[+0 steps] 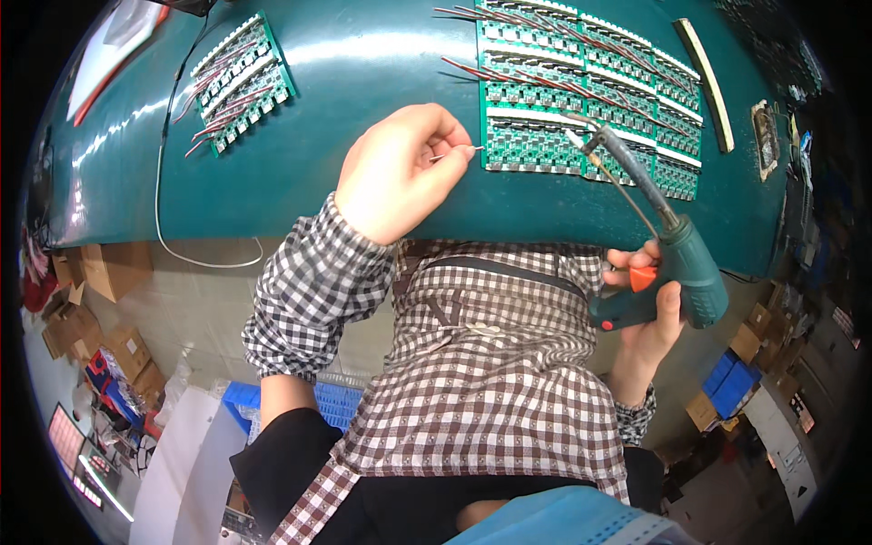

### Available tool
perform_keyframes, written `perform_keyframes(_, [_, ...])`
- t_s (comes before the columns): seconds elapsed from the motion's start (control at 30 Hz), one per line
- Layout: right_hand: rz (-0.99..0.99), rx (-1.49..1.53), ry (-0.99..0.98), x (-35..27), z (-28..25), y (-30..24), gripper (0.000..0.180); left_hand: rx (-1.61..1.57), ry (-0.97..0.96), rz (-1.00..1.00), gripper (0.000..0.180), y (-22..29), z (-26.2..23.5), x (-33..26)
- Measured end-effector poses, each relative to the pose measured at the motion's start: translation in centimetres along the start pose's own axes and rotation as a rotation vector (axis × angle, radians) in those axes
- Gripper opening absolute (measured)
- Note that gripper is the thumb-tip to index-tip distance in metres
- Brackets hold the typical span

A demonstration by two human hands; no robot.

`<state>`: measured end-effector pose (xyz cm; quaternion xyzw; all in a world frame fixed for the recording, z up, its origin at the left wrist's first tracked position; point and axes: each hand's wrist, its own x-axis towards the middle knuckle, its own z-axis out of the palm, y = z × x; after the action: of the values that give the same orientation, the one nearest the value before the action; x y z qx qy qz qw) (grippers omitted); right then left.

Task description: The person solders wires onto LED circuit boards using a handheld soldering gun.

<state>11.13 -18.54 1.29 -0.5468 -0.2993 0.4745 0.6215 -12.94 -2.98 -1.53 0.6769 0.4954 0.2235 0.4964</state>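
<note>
Head view. Left hand is over the green table top, fingers pinched shut on a thin wire. The bare wire end points right and sits just at the left edge of the large panel of green circuit boards; whether it touches the board I cannot tell.

Right hand is at the near edge of the table, fingers wrapped closed round the grip of a green soldering gun, one finger lying by its orange trigger. The gun's long barrel slopes up and left; its tip is over the lower rows of the large panel, to the right of the wire end and apart from it. Contact of tip with board: cannot tell.

Red wires already stick out along the upper rows of the large panel. A second, smaller panel of boards with red wires lies well apart at the far left of the table. A pale cable hangs off the table's left edge.
</note>
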Motion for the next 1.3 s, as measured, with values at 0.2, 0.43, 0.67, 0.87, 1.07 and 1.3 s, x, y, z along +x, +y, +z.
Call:
perform_keyframes(0.2, [0.058,0.014,0.032,-1.1,0.1,0.3,0.054,0.083,-0.040,-0.009,0.012,0.6,0.1,0.6])
perform_keyframes(0.43, [0.107,0.016,0.083,-1.4,0.5,0.2,0.054,0.170,-0.019,0.052,0.012,0.8,0.2,1.1])
perform_keyframes(0.67, [0.137,0.026,0.106,-1.4,0.7,0.4,0.053,0.094,-0.029,0.038,0.011,0.6,0.2,1.2])
perform_keyframes(0.87, [0.148,0.022,0.109,-1.4,1.2,0.3,0.053,0.124,-0.035,0.072,0.012,1.0,-0.3,1.5])
perform_keyframes(1.07, [0.145,-0.097,0.083,-2.1,1.1,0.5,0.058,0.085,-0.088,0.038,0.012,0.9,-0.4,1.6])
perform_keyframes(1.3, [0.153,0.031,0.194,-2.3,-1.2,-0.3,0.062,0.023,-0.042,0.056,0.011,0.0,0.9,1.3])
